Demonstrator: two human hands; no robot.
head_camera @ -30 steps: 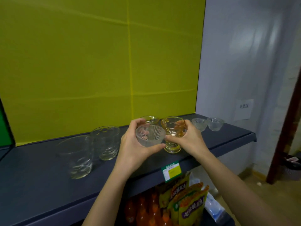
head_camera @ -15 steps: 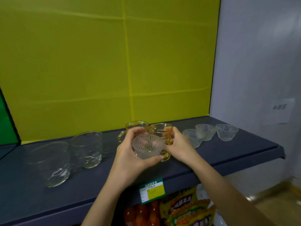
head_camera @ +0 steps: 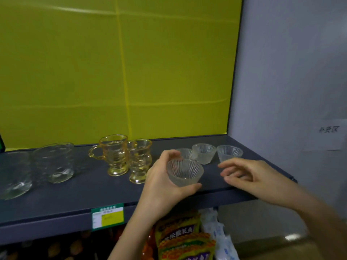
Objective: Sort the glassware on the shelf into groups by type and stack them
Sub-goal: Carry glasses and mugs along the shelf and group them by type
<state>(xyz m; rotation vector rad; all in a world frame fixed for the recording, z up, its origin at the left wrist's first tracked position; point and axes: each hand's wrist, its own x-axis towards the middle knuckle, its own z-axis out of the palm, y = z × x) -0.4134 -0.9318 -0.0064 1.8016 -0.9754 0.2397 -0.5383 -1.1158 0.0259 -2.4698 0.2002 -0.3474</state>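
Above the dark grey shelf's (head_camera: 75, 194) front edge, the left hand (head_camera: 161, 184) clasps a small ribbed clear glass bowl (head_camera: 185, 172) — right hand (head_camera: 249, 177), at its three o'clock, open and empty.

Dim, even indoor lighting, with no single source visible. The matte yellow back panel (head_camera: 120, 72) is the brightest area and shows faint pale streaks of glare in the upper left of the frame. The dark grey shelf board (head_camera: 93, 188) carries only soft, weak shadows. The right hand (head_camera: 249, 177) and forearm at lower right are motion-blurred. Wide-angle distortion bows the edges, and the overall picture is soft and slightly grainy.
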